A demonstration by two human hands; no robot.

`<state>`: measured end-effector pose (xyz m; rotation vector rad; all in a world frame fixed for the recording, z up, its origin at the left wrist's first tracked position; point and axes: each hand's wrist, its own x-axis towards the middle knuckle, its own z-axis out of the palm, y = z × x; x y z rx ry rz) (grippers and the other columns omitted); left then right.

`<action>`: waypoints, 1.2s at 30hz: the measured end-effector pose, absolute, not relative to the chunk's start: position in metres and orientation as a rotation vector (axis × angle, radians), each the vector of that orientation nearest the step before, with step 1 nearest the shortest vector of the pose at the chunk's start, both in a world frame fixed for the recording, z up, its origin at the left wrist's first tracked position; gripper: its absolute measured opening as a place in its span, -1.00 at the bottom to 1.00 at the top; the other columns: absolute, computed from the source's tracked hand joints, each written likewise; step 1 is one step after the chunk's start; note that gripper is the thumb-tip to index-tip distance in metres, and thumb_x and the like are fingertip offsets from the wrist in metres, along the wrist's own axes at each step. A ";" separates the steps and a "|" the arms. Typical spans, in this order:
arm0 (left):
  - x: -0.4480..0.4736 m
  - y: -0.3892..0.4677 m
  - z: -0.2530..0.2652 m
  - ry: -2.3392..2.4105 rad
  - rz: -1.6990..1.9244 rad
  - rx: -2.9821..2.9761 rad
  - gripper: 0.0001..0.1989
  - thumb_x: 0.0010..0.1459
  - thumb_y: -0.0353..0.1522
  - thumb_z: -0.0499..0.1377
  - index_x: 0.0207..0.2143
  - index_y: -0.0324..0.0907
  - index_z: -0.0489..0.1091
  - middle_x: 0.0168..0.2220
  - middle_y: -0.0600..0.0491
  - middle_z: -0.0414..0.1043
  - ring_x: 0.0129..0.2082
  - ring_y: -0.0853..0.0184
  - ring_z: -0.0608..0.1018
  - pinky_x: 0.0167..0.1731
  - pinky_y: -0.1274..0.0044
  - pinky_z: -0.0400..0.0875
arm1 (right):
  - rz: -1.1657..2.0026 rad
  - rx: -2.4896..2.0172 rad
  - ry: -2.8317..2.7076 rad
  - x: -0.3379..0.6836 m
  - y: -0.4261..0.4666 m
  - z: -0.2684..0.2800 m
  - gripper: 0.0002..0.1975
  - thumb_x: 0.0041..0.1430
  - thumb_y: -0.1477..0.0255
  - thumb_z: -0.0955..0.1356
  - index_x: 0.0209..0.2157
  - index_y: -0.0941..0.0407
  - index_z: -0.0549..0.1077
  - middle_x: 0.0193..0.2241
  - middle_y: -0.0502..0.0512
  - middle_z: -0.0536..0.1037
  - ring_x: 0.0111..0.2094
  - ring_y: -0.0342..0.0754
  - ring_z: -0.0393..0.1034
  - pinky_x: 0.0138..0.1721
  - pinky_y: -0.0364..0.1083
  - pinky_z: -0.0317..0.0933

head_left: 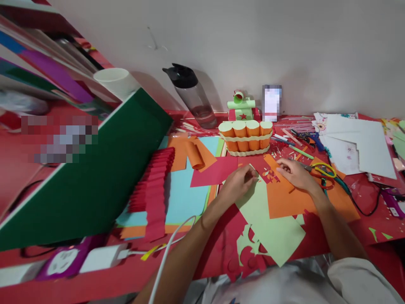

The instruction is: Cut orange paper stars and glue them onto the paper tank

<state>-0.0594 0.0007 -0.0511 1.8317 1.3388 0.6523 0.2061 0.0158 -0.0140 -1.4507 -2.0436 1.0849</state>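
My left hand (241, 182) is over the pale green paper (272, 228), its fingers curled together at the tips. Whatever is between them, if anything, is too small to make out. My right hand (294, 173) rests over the orange paper (287, 200), fingers loosely bent with thumb and forefinger a little apart. Tiny red and orange cut pieces (271, 175) lie between the two hands. Just right of my right hand are yellow-handled scissors (324, 169). Cut green scraps (248, 245) lie near the table's front edge.
Behind my hands stands a bundle of orange paper tubes (249, 137), beside a green paper model (243, 107) and a phone (271, 103). A bottle (198, 101) leans at the wall. Left are pleated red paper (155, 181), a dark green board (104, 181) and a white cable (167, 249).
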 end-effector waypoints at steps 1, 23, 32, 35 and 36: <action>-0.061 -0.001 -0.050 1.340 0.676 1.797 -0.92 0.29 -0.30 0.22 -0.20 -0.11 0.44 -0.21 0.03 0.61 -0.23 0.25 0.60 -0.24 0.45 0.41 | 1.109 -1.449 -2.015 0.205 0.015 -0.017 -0.72 0.41 0.22 0.30 -0.03 0.11 0.46 -0.30 0.03 0.53 -0.35 -0.05 0.38 -0.27 -0.08 0.20; -0.103 -0.013 -0.052 1.384 0.868 2.287 -0.84 0.42 -0.32 0.20 -0.27 -0.03 0.54 -0.35 0.09 0.65 -0.35 0.26 0.65 -0.31 0.39 0.51 | 0.979 -1.230 -2.511 0.181 -0.003 -0.034 -0.71 0.45 0.52 0.31 0.09 0.07 0.56 -0.09 0.17 0.67 -0.09 0.04 0.59 -0.01 -0.01 0.47; -0.108 -0.023 -0.057 1.458 0.884 2.383 -0.67 0.40 -0.52 0.11 0.06 -0.02 0.53 -0.12 0.00 0.69 -0.18 0.20 0.71 -0.09 0.40 0.57 | 0.917 -1.231 -2.686 0.185 -0.004 -0.009 -0.56 0.46 0.51 0.24 0.18 -0.16 0.55 -0.09 0.12 0.67 -0.06 0.10 0.58 -0.08 0.00 0.49; -0.106 -0.020 -0.052 1.402 0.797 2.460 -0.67 0.42 -0.50 0.08 0.09 -0.06 0.51 -0.13 0.00 0.68 -0.18 0.22 0.70 -0.07 0.43 0.56 | 0.823 -1.127 -2.727 0.189 -0.003 -0.009 -0.62 0.49 0.48 0.24 0.13 -0.09 0.59 -0.13 0.13 0.68 -0.10 0.11 0.54 -0.04 0.03 0.45; -0.104 -0.019 -0.050 1.374 0.773 2.488 -0.69 0.42 -0.50 0.07 0.06 -0.07 0.51 -0.15 0.00 0.68 -0.20 0.22 0.69 -0.09 0.42 0.55 | 0.788 -1.118 -2.724 0.190 -0.003 -0.011 -0.63 0.48 0.48 0.24 0.12 -0.07 0.59 -0.13 0.13 0.69 -0.11 0.12 0.52 -0.02 0.04 0.43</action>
